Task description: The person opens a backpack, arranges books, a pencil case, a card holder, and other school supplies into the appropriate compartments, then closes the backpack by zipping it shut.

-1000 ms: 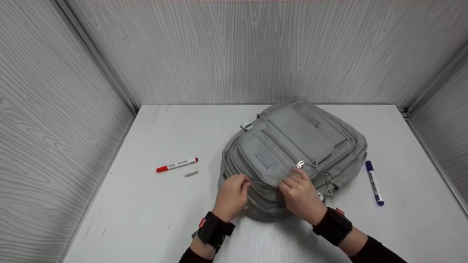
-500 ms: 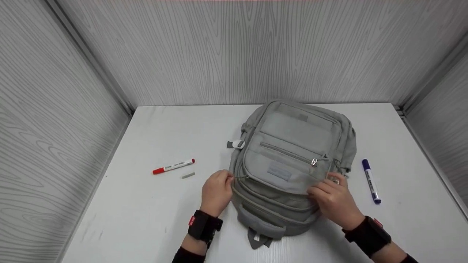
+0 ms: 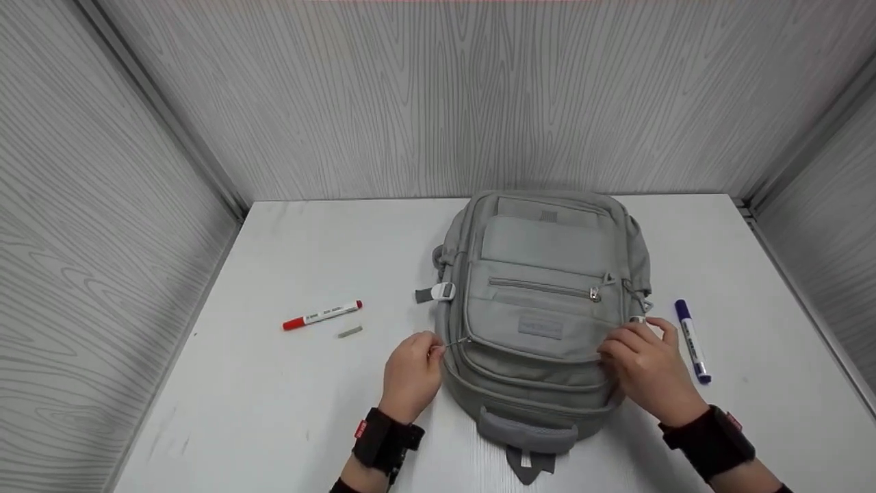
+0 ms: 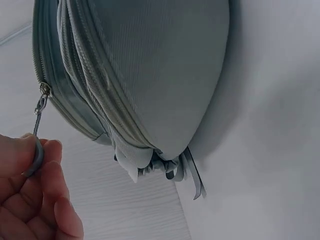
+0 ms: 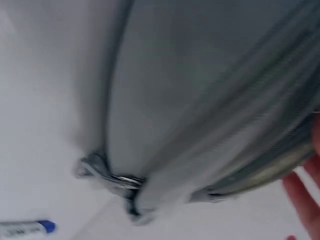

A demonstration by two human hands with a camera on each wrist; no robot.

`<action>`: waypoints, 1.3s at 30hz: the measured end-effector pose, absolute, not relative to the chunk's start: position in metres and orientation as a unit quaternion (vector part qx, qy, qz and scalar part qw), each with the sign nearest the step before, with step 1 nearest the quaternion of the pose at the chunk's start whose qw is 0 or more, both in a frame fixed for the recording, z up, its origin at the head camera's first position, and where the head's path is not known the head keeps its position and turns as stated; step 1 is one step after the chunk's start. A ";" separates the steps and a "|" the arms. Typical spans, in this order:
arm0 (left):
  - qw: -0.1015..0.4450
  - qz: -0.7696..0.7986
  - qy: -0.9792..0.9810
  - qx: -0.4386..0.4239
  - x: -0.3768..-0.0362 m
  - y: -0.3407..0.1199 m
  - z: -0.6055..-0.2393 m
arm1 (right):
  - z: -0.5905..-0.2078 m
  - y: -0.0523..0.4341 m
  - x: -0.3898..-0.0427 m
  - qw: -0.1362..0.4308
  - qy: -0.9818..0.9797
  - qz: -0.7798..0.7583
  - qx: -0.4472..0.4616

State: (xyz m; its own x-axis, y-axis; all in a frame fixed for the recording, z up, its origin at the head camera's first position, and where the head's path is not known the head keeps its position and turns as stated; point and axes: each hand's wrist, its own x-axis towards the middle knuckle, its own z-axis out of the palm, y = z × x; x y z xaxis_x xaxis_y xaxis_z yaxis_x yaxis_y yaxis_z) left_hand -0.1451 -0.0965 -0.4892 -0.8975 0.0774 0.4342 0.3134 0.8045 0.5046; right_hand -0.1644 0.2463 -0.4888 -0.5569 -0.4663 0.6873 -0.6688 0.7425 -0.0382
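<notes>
Head view shows the left hand (image 3: 410, 373) at the left side of a grey backpack (image 3: 544, 274), thumb and fingers pinched on a zipper pull (image 3: 453, 344); the left wrist view confirms the grip, with the pull tab (image 4: 37, 150) held between thumb and forefinger and its metal link running up to the slider on the zipper track. The right hand (image 3: 647, 366) rests on the backpack's right edge, fingers bent and pressing the fabric, with the thumb raised clear; whether it grips any part of the fabric cannot be told, and the right wrist view is blurred, showing only fingertips (image 5: 305, 200) beside the bag's side seam. Both wrists carry black straps. The backpack lies flat on its back near the middle of the white table (image 3: 274, 411), carry handle (image 3: 527, 433) toward the person, front pockets facing up. A blue marker (image 3: 692, 339) lies on the table just beside the right hand. A red marker (image 3: 321, 315) lies well to the left of the backpack, with a small grey piece (image 3: 350, 331) just beside it. Grey wood-grain panels enclose the table on three sides.
</notes>
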 end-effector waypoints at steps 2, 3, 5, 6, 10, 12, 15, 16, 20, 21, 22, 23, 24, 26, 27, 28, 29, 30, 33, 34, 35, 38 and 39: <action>0.176 -0.334 -0.918 -0.118 -0.140 -0.094 -0.488 | -0.482 0.236 -0.157 0.337 -0.871 0.140 0.329; 0.164 -0.353 -0.912 -0.127 -0.137 -0.092 -0.487 | -0.479 0.229 -0.153 0.334 -0.872 0.139 0.331; 0.141 -0.384 -0.902 -0.141 -0.132 -0.087 -0.487 | -0.471 0.212 -0.144 0.329 -0.872 0.134 0.335; 0.132 -0.394 -0.897 -0.148 -0.129 -0.084 -0.487 | -0.468 0.204 -0.140 0.326 -0.873 0.128 0.339; 0.109 -0.417 -0.886 -0.170 -0.121 -0.069 -0.486 | -0.460 0.173 -0.130 0.307 -0.878 0.080 0.357; 0.095 -0.427 -0.881 -0.181 -0.116 -0.061 -0.484 | -0.459 0.162 -0.129 0.297 -0.882 0.051 0.363; 0.080 -0.437 -0.873 -0.203 -0.110 -0.050 -0.482 | -0.460 0.153 -0.130 0.294 -0.881 0.021 0.370; 0.079 -0.438 -0.871 -0.211 -0.109 -0.047 -0.481 | -0.460 0.152 -0.131 0.296 -0.879 0.015 0.373; 0.092 -0.424 -0.870 -0.233 -0.111 -0.043 -0.477 | -0.465 0.151 -0.138 0.314 -0.864 0.010 0.393; 0.095 -0.417 -0.873 -0.234 -0.114 -0.045 -0.476 | -0.465 0.151 -0.139 0.319 -0.860 0.010 0.399; 0.101 -0.404 -0.879 -0.234 -0.117 -0.047 -0.474 | -0.466 0.151 -0.141 0.323 -0.856 0.011 0.404; 0.112 -0.386 -0.885 -0.233 -0.122 -0.050 -0.474 | -0.467 0.151 -0.142 0.326 -0.852 0.012 0.409; 0.124 -0.364 -0.893 -0.233 -0.127 -0.054 -0.473 | -0.467 0.151 -0.144 0.329 -0.849 0.013 0.414; 0.144 -0.310 -0.911 -0.231 -0.138 -0.062 -0.473 | -0.467 0.151 -0.145 0.333 -0.844 0.011 0.421; 0.156 -0.282 -0.918 -0.233 -0.145 -0.066 -0.474 | -0.466 0.152 -0.145 0.332 -0.843 0.011 0.423; 0.171 -0.254 -0.923 -0.234 -0.151 -0.069 -0.475 | -0.466 0.152 -0.146 0.331 -0.842 0.010 0.425; 0.182 -0.229 -0.927 -0.235 -0.158 -0.073 -0.476 | -0.466 0.153 -0.146 0.330 -0.842 0.011 0.427; 0.191 -0.210 -0.930 -0.233 -0.164 -0.076 -0.477 | -0.465 0.154 -0.146 0.329 -0.841 0.012 0.429; 0.213 -0.176 -0.938 -0.211 -0.184 -0.083 -0.479 | -0.466 0.156 -0.146 0.328 -0.840 0.018 0.432; 0.218 -0.169 -0.940 -0.201 -0.190 -0.085 -0.478 | -0.466 0.157 -0.146 0.330 -0.839 0.021 0.432; 0.224 -0.161 -0.942 -0.192 -0.197 -0.086 -0.478 | -0.467 0.158 -0.146 0.332 -0.838 0.025 0.433; 0.245 -0.143 -0.944 -0.169 -0.217 -0.087 -0.476 | -0.468 0.162 -0.147 0.339 -0.834 0.035 0.433; 0.256 -0.134 -0.944 -0.162 -0.223 -0.086 -0.476 | -0.469 0.162 -0.147 0.342 -0.833 0.038 0.434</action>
